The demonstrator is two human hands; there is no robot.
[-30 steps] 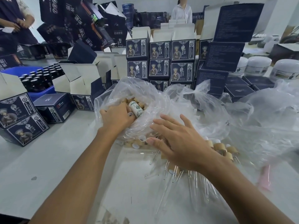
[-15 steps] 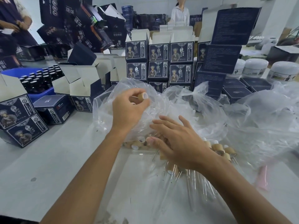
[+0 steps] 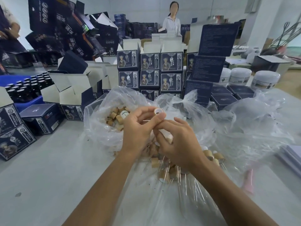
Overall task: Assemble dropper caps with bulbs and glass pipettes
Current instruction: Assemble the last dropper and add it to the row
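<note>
My left hand [image 3: 138,129] pinches a tan dropper cap [image 3: 157,111] between thumb and fingers, its open end facing me. My right hand [image 3: 179,142] meets it just below and grips a pale white bulb [image 3: 167,135], partly hidden by the fingers. Both hands hover over a clear plastic bag [image 3: 97,128] holding several loose tan caps [image 3: 115,119]. Assembled droppers [image 3: 213,156] with tan caps and glass pipettes [image 3: 164,190] lie on plastic under my right wrist.
Stacked dark blue cartons [image 3: 149,72] stand behind the bag, open cartons [image 3: 71,90] at left. A blue crate of dark bottles [image 3: 24,88] sits far left. White jars [image 3: 265,80] at right, crumpled clear bags [image 3: 254,121] beside them. A person in white [image 3: 172,25] stands beyond.
My left hand lifted a cap out of the bag and brought it to the centre. My right hand rose from the pipettes to meet it, holding a bulb.
</note>
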